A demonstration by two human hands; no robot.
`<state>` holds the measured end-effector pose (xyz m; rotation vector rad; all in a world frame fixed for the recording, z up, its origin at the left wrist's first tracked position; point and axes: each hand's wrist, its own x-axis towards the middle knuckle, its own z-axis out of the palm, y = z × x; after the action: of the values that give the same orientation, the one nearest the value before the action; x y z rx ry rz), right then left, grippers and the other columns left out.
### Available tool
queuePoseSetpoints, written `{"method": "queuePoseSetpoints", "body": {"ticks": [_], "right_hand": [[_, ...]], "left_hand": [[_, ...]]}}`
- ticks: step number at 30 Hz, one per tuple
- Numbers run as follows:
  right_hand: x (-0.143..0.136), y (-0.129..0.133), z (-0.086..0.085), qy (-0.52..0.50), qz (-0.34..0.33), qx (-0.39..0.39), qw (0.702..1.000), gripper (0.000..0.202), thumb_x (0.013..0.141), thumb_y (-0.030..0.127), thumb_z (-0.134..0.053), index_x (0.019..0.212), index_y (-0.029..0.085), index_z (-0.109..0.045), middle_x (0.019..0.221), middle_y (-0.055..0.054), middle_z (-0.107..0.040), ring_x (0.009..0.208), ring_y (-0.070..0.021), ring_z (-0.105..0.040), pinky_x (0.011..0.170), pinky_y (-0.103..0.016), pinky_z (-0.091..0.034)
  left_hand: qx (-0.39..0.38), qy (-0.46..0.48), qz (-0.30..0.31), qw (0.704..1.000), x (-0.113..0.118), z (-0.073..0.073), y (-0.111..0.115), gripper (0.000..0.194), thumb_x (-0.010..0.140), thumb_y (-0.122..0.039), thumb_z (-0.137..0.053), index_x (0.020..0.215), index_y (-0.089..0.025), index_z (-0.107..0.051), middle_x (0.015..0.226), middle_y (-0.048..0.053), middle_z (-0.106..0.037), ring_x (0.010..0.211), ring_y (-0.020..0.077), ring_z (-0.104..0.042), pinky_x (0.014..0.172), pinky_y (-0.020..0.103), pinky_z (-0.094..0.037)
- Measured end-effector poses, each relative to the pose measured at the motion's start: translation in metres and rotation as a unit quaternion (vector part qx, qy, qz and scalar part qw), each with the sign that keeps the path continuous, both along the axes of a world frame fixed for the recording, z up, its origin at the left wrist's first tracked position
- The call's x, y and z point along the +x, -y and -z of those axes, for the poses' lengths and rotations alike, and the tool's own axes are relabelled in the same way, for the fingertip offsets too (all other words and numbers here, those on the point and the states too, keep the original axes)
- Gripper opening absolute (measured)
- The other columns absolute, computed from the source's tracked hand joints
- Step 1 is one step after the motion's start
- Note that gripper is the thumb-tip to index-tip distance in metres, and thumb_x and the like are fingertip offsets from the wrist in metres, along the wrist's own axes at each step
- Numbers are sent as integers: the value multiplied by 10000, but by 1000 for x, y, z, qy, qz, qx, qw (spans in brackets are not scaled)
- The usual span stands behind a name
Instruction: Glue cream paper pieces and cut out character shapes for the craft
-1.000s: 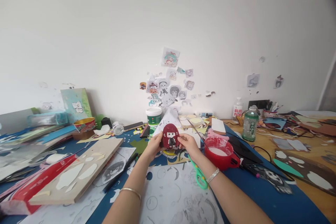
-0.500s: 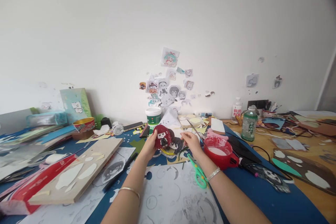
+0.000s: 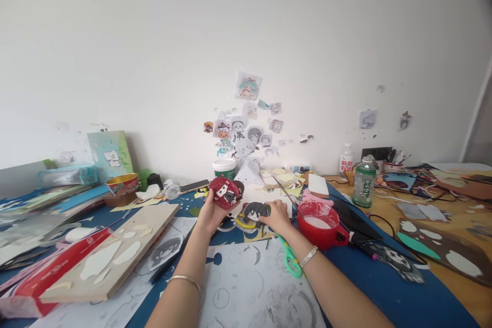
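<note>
The red figure piece [image 3: 226,193] has shifted left and tilted; the right hand [image 3: 278,216] has reached the dark-haired cutout [image 3: 254,211].
The left hand [image 3: 207,215] grips the red figure piece above the worktop [image 3: 359,292], between its middle and far edge; the right hand's fingers narrow on the cutout's right edge. Green scissors [image 3: 291,259] lie beside the right wrist, nearer the worktop's front edge than the red bowl [image 3: 317,220].

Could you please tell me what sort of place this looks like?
It looks like a paper-craft workspace, perhaps at home: green-handled scissors, a red cup of white paste or paint, and cartoon drawings on the wall.
</note>
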<state>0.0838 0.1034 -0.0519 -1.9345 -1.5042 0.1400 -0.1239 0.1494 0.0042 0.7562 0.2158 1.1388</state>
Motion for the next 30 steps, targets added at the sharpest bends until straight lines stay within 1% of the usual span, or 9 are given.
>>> {"method": "queuePoseSetpoints", "body": {"ticks": [6, 8, 13, 15, 17, 19, 24, 27, 30], "right_hand": [[-3, 1, -1, -33, -32, 28, 999, 456, 579, 307, -722, 1013, 197, -637, 1158, -116, -502, 1108, -304, -407, 910, -337, -330], [-5, 1, 0, -31, -43, 24, 998, 493, 581, 325, -719, 1047, 198, -623, 1164, -110, -506, 1106, -304, -406, 911, -344, -324], [-4, 2, 0, 3, -50, 10, 999, 653, 605, 441, -696, 1176, 155, -560, 1258, -144, -467, 1157, -338, -357, 924, -395, -296], [-3, 3, -1, 1, -64, 11, 998, 625, 606, 430, -702, 1166, 184, -572, 1283, -127, -448, 1182, -327, -339, 934, -387, -286], [-3, 4, -3, -8, -83, 15, 996, 535, 601, 386, -716, 1102, 231, -610, 1282, -91, -449, 1190, -303, -338, 938, -365, -282], [-3, 4, -4, -14, -97, 19, 995, 460, 610, 358, -713, 1046, 237, -629, 1248, -71, -475, 1172, -282, -358, 931, -343, -285], [-3, 2, -2, 24, -103, 21, 994, 554, 667, 453, -649, 1136, 173, -558, 1203, -99, -508, 1132, -295, -377, 918, -357, -285], [-1, 0, -2, 40, -115, 17, 992, 562, 640, 474, -664, 1102, 171, -559, 1207, -101, -496, 1134, -300, -369, 913, -358, -288], [-2, 0, -5, 28, -113, 42, 992, 572, 564, 417, -727, 1049, 175, -544, 1152, -89, -509, 1102, -281, -393, 883, -337, -316]], "left_hand": [[1, -23, -13, 1000, 2, -1, 2, 497, 896, -422, -396, 1364, -265, -343, 1329, 117, -509, 1216, 292, -467, 973, 574, -371], [-2, -31, -14, 999, 2, -1, 2, 494, 897, -424, -392, 1361, -259, -348, 1334, 117, -504, 1218, 295, -464, 967, 573, -381], [-19, -51, -18, 998, 2, -1, 3, 490, 891, -428, -405, 1339, -230, -379, 1342, 123, -493, 1219, 303, -459, 965, 562, -391], [-20, -55, -18, 998, 2, 0, 3, 490, 887, -430, -416, 1331, -222, -390, 1345, 122, -490, 1213, 304, -466, 965, 556, -396], [-18, -60, -21, 998, 2, 0, 3, 488, 887, -428, -417, 1325, -213, -397, 1345, 126, -489, 1205, 304, -473, 962, 553, -401], [-21, -65, -27, 997, 2, -1, 4, 485, 891, -422, -412, 1322, -201, -402, 1346, 132, -486, 1197, 306, -481, 955, 556, -407], [-31, -75, -42, 996, 4, -3, 5, 486, 891, -408, -416, 1323, -185, -403, 1335, 152, -492, 1172, 312, -506, 933, 549, -433], [-35, -89, -58, 994, 6, -3, 5, 477, 896, -393, -412, 1325, -185, -401, 1347, 154, -479, 1162, 308, -517, 925, 538, -446], [-33, -92, -72, 993, 6, -1, 4, 459, 907, -374, -391, 1327, -190, -401, 1345, 148, -482, 1153, 294, -528, 923, 517, -458]]}}
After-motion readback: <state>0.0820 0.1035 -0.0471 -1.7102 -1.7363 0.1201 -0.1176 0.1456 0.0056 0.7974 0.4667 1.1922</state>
